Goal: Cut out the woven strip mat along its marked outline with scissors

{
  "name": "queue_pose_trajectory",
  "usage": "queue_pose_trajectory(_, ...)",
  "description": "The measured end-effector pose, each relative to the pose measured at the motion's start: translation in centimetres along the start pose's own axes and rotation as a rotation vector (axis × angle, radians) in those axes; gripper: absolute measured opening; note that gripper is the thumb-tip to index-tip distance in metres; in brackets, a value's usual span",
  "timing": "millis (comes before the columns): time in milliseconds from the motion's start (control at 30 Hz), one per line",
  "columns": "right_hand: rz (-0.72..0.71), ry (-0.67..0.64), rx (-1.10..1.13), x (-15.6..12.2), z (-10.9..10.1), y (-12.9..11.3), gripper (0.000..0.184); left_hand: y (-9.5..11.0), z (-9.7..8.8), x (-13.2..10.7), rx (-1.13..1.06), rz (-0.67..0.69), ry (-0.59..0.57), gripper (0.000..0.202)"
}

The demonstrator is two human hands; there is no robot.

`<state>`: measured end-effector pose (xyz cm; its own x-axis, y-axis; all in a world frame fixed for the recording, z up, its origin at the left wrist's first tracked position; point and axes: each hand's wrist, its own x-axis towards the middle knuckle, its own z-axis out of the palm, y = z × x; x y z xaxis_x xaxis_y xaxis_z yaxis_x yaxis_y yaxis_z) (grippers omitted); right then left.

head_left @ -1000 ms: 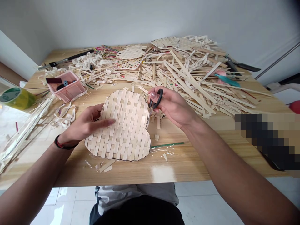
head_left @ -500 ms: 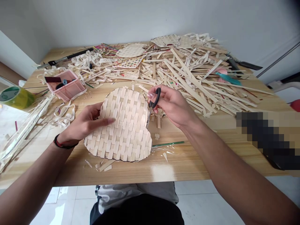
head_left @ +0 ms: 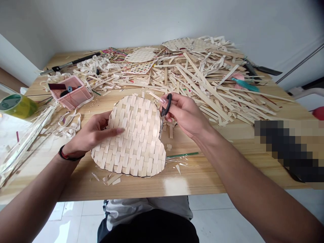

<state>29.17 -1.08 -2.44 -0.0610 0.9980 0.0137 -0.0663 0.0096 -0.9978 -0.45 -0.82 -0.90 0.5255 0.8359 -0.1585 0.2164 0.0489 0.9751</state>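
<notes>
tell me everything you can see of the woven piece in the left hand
The woven piece is pale and flat, made of broad strips that look like wood or bamboo, crossing over and under. Its outline is rounded, notched at the right, with dark marks along parts of its edge. The left hand grips its left side, thumb across the face. The scissors in the right hand lie along its right edge above the notch. Its underside is hidden.

You have the woven panel (head_left: 136, 140) before you, between your left hand (head_left: 97, 132) and right hand (head_left: 186, 111), scissors (head_left: 167, 108) at its right edge. Behind it, strips (head_left: 174, 81) spread across the tabletop (head_left: 207, 177), with other panels (head_left: 141, 54) on top. To your left stands a basket (head_left: 77, 98), a tape roll (head_left: 28, 107) farther left.
</notes>
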Motion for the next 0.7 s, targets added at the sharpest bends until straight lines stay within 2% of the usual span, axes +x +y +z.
queue_pose_trajectory(167,0.024,-0.024,-0.003,-0.04,-0.18,0.19,0.06,-0.13,-0.08,-0.05,-0.005,-0.001,0.02,0.029)
queue_pose_trajectory(267,0.032,-0.013,0.013,0.1,-0.24,0.42,0.059,-0.07,-0.05,-0.04,-0.004,0.0,0.02,0.028)
queue_pose_trajectory(500,0.015,0.036,0.032,0.36,0.05,0.63,0.042,0.09,0.05,-0.01,-0.008,-0.004,0.014,0.026)
queue_pose_trajectory(700,0.024,0.042,-0.006,0.2,-0.02,0.49,0.055,-0.17,-0.15,-0.05,-0.002,0.002,0.012,0.023)
